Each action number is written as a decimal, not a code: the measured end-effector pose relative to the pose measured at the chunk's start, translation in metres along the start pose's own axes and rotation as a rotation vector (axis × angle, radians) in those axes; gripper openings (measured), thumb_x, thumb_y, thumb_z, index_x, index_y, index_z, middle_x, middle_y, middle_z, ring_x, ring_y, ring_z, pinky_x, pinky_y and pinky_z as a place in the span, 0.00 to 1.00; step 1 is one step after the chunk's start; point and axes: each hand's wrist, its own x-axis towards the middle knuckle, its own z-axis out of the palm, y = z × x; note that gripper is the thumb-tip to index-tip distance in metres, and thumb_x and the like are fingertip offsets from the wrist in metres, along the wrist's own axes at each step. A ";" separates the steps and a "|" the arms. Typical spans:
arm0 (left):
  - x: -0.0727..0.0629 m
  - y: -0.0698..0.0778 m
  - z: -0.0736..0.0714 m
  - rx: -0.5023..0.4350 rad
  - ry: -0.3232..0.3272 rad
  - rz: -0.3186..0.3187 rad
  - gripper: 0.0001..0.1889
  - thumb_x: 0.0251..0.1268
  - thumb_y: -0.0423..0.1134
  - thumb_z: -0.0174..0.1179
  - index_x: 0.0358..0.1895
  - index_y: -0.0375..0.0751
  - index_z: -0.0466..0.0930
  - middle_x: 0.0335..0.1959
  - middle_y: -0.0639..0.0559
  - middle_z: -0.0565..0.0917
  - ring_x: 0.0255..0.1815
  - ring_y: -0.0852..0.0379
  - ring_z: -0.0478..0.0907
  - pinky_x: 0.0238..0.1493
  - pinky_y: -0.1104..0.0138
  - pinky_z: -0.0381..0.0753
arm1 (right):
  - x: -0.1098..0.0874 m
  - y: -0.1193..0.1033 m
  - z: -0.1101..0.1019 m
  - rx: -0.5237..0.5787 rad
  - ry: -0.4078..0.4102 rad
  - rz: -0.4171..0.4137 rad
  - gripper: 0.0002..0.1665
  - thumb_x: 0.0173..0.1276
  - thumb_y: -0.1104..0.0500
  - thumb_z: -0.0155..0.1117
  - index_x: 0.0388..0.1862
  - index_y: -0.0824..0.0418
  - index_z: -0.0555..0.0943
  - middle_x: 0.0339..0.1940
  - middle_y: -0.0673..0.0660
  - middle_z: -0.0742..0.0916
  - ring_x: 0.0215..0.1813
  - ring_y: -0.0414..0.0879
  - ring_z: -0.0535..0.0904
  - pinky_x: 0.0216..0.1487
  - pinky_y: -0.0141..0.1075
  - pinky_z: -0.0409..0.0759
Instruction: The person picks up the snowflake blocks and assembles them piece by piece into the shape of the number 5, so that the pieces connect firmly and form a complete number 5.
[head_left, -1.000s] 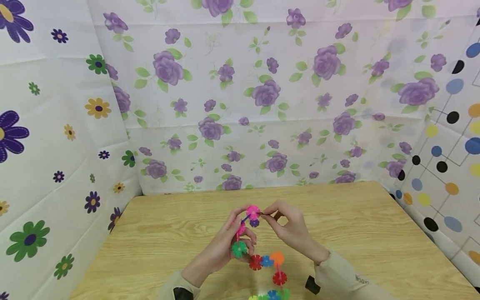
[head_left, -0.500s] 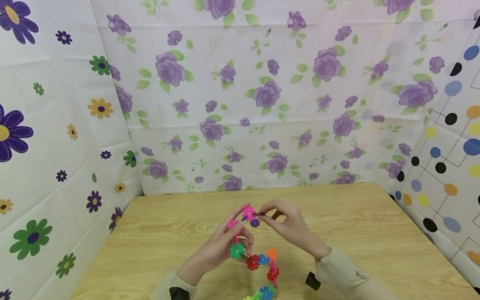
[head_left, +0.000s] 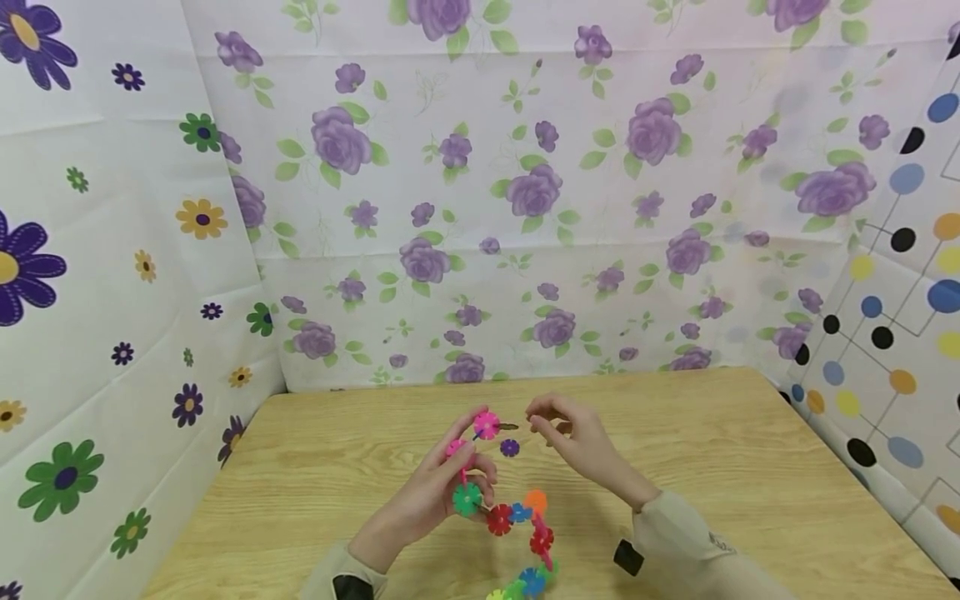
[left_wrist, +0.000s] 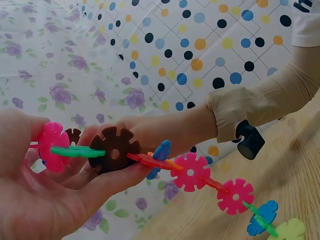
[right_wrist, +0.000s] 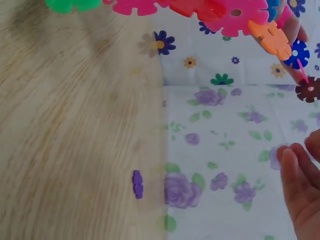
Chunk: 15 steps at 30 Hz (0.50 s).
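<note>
My left hand holds a chain of slotted plastic snowflake discs near one end, the thumb on a pink disc. Past the fingertips, another pink disc ends in a brown disc, seen edge-on. From a green disc by the palm, the chain hangs down through red, blue, orange and light green discs to a yellow disc. My right hand is just right of the brown disc, apart from it, fingers bent with nothing visible between them. In the right wrist view, its fingertips are close together.
A loose purple disc lies on the wooden table, below the brown disc in the head view. Flowered cloth hangs behind the table, with patterned cloths on both sides. A black device is on the right sleeve.
My right hand has let go of the brown disc and drawn slightly away to the right. My left hand has shifted left with the chain, whose hanging part swung left. The purple disc has stayed put.
</note>
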 end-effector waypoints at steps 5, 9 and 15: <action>0.000 -0.003 -0.003 -0.019 -0.028 0.035 0.25 0.82 0.42 0.29 0.77 0.62 0.42 0.38 0.55 0.82 0.35 0.61 0.83 0.40 0.64 0.85 | 0.000 0.015 0.003 -0.085 -0.224 0.120 0.07 0.74 0.56 0.56 0.47 0.50 0.80 0.42 0.49 0.85 0.39 0.40 0.80 0.33 0.31 0.80; 0.001 -0.004 -0.003 -0.026 -0.036 0.059 0.26 0.82 0.42 0.31 0.78 0.60 0.41 0.38 0.55 0.82 0.36 0.60 0.83 0.39 0.66 0.85 | 0.000 0.030 0.008 -0.124 -0.391 0.130 0.08 0.73 0.61 0.56 0.46 0.54 0.81 0.44 0.55 0.86 0.43 0.41 0.81 0.41 0.31 0.81; 0.001 -0.005 -0.005 -0.004 -0.015 0.040 0.26 0.82 0.43 0.32 0.78 0.60 0.42 0.38 0.56 0.80 0.36 0.59 0.81 0.38 0.68 0.83 | -0.001 0.051 0.016 -0.115 -0.470 0.139 0.09 0.72 0.63 0.55 0.44 0.63 0.82 0.42 0.60 0.87 0.41 0.40 0.82 0.43 0.32 0.81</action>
